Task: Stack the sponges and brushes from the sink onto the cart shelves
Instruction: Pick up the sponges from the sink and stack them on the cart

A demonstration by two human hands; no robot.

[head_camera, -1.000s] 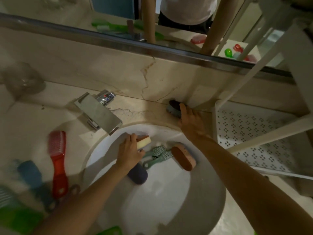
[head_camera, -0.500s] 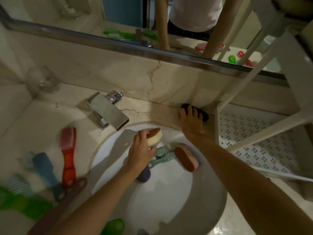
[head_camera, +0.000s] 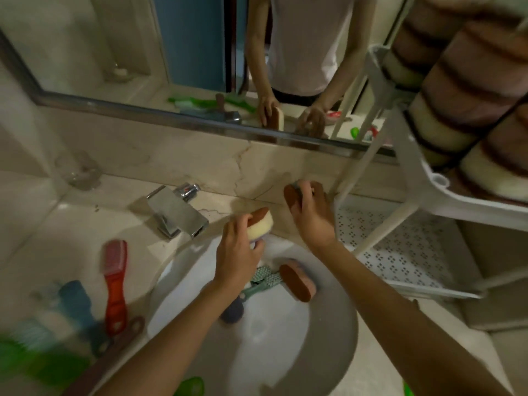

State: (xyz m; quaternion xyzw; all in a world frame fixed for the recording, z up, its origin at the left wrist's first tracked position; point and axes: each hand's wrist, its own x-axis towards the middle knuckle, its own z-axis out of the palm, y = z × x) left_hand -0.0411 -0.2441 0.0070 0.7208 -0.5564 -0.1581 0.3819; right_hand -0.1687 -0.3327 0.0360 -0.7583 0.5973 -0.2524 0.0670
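My left hand (head_camera: 237, 250) grips a yellow sponge with a brown top (head_camera: 260, 221) above the far rim of the white sink (head_camera: 328, 352). Near the back wall, my right hand (head_camera: 311, 215) holds a brown-faced sponge (head_camera: 292, 199) lifted off the counter. In the sink lie another brown-and-pink sponge (head_camera: 297, 282), a teal brush (head_camera: 264, 281) and a dark round sponge (head_camera: 231, 311). The white cart's lower perforated shelf (head_camera: 400, 247) is just right of my right hand. Its upper shelf (head_camera: 457, 192) carries stacked sponges (head_camera: 445, 115).
A chrome faucet (head_camera: 177, 214) stands left of my hands. A red brush (head_camera: 115, 284), a blue brush (head_camera: 77, 307) and green items (head_camera: 43, 364) lie on the counter at the left. A mirror (head_camera: 200, 52) runs along the wall. A cart leg (head_camera: 360, 164) slants beside my right hand.
My left hand raised the yellow sponge out of the sink. My right hand closed round the dark sponge at the wall and lifted it, turning its brown face into view.
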